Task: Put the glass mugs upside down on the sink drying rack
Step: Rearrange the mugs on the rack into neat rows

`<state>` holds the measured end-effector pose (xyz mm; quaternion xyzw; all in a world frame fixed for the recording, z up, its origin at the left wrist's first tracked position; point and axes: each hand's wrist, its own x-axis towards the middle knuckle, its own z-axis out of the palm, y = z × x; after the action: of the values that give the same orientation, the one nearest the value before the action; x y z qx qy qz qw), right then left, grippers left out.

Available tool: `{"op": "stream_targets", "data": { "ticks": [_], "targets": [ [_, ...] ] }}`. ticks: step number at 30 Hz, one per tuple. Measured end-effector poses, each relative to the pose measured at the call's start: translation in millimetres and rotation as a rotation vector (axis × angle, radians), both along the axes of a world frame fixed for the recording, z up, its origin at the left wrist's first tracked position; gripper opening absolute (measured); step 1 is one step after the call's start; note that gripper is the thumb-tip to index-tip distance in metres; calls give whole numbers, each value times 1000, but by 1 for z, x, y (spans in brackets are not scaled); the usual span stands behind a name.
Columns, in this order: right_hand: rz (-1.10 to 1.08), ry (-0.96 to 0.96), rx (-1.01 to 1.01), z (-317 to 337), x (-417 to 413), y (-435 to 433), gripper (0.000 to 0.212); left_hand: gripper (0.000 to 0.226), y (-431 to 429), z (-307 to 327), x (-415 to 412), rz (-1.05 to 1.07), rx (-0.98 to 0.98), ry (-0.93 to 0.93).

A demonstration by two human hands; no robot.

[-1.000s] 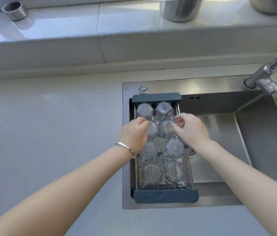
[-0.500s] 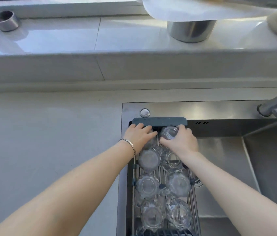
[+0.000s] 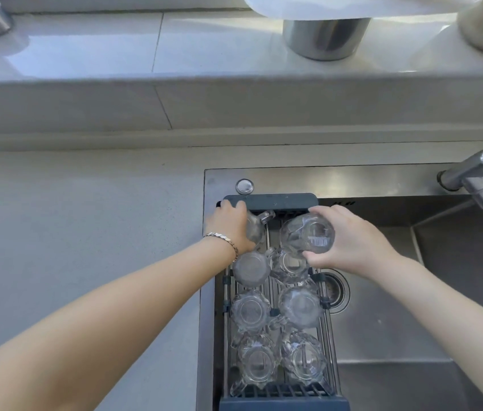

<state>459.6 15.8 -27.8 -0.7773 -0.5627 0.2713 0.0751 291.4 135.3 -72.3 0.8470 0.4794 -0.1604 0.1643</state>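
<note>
I'm gripping one glass mug in my right hand, tilting it base-up; my left hand is clasping another mug so both drain on the rack.

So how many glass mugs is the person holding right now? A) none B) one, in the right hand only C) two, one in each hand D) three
C: the left hand grips one mug at the far end of the drying rack, and the right hand holds another mug with a barcode sticker, tipped on its side.
</note>
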Motion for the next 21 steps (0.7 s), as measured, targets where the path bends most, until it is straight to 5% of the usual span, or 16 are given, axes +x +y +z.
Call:
{"op": "stream_targets", "data": {
  "ticks": [11, 21],
  "targets": [
    [345, -129, -71, -9, -3, 52, 79, 70, -12, -22, 12, 167, -31, -53],
    [361, -63, -187, -6, 2, 68, 80, 62, -13, -25, 6, 254, -89, -174]
  ]
}}
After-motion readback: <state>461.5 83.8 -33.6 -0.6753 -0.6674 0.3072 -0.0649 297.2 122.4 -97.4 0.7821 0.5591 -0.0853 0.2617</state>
